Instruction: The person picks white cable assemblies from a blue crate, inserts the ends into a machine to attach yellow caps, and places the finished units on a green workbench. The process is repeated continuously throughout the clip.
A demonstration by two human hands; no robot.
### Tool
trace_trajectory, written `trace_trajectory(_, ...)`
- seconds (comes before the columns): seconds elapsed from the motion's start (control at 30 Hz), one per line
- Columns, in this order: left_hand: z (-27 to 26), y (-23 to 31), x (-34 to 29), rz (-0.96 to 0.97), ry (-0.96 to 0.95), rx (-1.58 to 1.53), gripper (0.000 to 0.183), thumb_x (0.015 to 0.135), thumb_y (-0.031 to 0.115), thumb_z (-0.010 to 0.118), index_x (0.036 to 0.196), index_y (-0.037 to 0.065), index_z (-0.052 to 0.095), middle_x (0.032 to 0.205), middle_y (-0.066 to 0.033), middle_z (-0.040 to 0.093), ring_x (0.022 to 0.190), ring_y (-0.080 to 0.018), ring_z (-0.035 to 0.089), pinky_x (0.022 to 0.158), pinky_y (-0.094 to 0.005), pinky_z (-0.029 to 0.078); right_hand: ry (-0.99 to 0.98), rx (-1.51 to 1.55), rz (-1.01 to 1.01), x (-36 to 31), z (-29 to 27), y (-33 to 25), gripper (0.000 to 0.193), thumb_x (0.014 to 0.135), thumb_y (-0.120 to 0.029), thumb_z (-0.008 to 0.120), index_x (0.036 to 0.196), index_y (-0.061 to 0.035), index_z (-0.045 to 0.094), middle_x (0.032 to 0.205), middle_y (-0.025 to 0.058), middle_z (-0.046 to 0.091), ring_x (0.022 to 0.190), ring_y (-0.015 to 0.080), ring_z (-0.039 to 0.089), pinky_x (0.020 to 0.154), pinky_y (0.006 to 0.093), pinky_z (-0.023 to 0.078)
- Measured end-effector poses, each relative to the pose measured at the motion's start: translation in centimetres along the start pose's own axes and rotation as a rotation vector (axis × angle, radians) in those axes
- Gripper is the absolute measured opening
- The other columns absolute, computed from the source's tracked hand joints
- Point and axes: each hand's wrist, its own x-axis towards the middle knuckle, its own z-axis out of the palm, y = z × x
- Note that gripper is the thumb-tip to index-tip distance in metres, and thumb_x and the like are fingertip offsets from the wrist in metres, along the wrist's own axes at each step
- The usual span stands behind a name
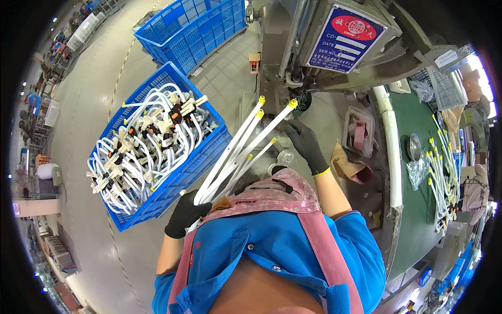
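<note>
My left hand, in a black glove, is closed round the lower ends of several white tubes with yellow tips. The tubes fan up and to the right across my apron. The longest tube reaches to the head of a machine, its yellow tip beside a dark round part. My right hand, also black-gloved, is just below that tip, to the right of the tube. Its fingers are drawn together; whatever lies between them is too small to make out.
At the left stands a blue crate heaped with white tubes bearing black and cream fittings. Another blue crate is behind it. To the right, more yellow-tipped tubes lie on a green table. A plastic tub sits beside the machine.
</note>
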Motion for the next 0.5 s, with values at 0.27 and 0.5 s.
trace_trajectory(0.27, 0.2, -0.8, -0.5, 0.056, 0.061, -0.012, 0.028, 0.078, 0.011, 0.069, 0.103, -0.002, 0.064, 0.075, -0.006, 0.066, 0.06, -0.0116, 0.06, 0.055, -0.0269, 0.047, 0.007, -0.188, -0.243, -3.5, 1.9, -1.8, 0.029, 0.086, -0.016, 0.064, 0.113, -0.0046, 0.063, 0.091, 0.0176, 0.065, 0.081, 0.0311, 0.064, 0.07, 0.038, 0.05)
trace_trajectory(0.5, 1.6, -0.9, 0.8, 0.123, 0.072, 0.028, 0.013, 0.079, 0.008, 0.069, 0.089, 0.0, 0.066, 0.073, -0.0073, 0.067, 0.065, -0.0131, 0.062, 0.057, -0.0289, 0.048, -0.007, 0.03, -0.342, -6.7, 4.6, -5.7, 0.028, 0.085, -0.028, 0.066, 0.103, -0.0069, 0.065, 0.093, 0.0151, 0.067, 0.083, 0.0338, 0.065, 0.072, 0.0393, 0.054)
